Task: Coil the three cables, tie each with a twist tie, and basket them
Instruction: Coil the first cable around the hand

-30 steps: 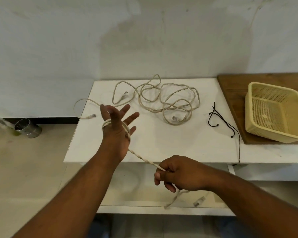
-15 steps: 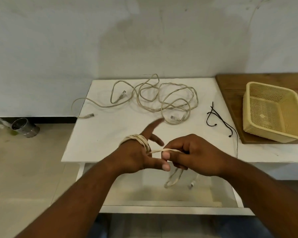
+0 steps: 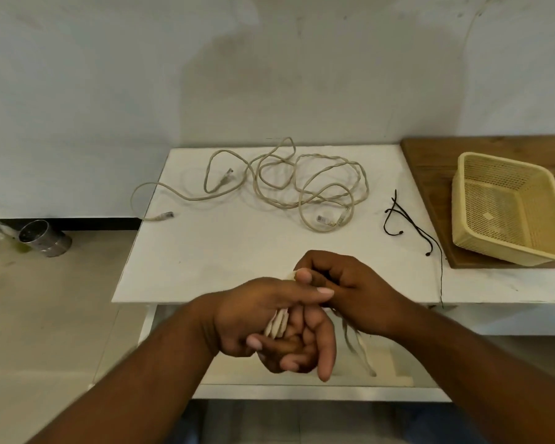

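Gripping coiled cable (image 3: 277, 323) in curled left hand (image 3: 253, 315), most turns hidden by fingers (image 3: 318, 341), pinching its free length in closed right hand (image 3: 356, 290) over table (image 3: 205, 251) front edge, blurred tail dangling below, with 2 other cables (image 3: 302, 187) tangled farther back.

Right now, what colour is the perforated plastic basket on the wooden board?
The perforated plastic basket is pale yellow; the head view shows it best.

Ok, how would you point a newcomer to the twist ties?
Start at the white table, then look toward its right end, just left of the wooden board carrying the yellow basket. The twist ties lie there: thin black strands, unlike the thicker beige cables.
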